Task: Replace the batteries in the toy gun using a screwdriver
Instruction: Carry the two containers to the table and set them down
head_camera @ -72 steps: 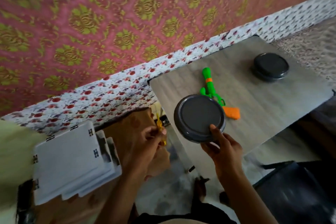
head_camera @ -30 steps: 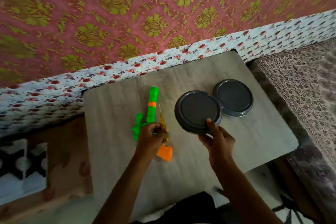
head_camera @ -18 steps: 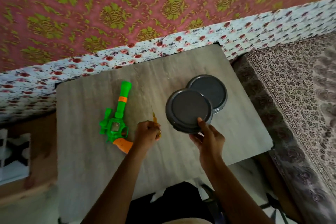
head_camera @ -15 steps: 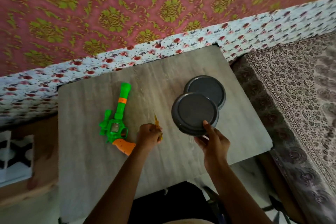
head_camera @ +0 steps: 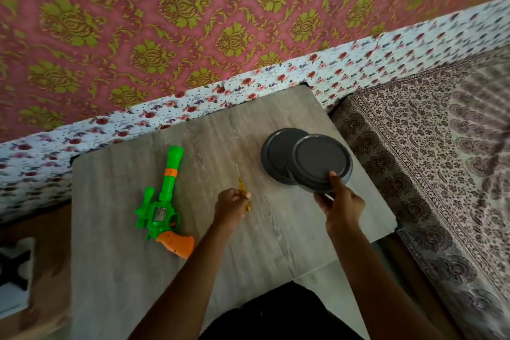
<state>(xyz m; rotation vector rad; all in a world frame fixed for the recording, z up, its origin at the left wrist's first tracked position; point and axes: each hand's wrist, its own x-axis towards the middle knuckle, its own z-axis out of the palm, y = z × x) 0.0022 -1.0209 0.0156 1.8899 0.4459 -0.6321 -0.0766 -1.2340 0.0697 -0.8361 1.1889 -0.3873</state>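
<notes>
I was still setting out my things, not yet at the screw: my right hand pinched the near rim of a dark round tray, thumb on top, holding it partly over a second dark tray that lay on the grey table. My left hand was closed around the yellow screwdriver, its thin shaft pointing away from me. The toy gun lay flat on the table to the left of that hand, near but not touching, green barrel toward the wall and orange grip toward me. I could not make out the battery cover or its screw from here. As I judged it, the next move called for setting the tray down clear of the other, then freeing that hand to steady the gun while I found the screw with the tip. Half a second earlier the held tray had sat nearer me and to the left of the resting one; now it overlapped that tray's right side.
</notes>
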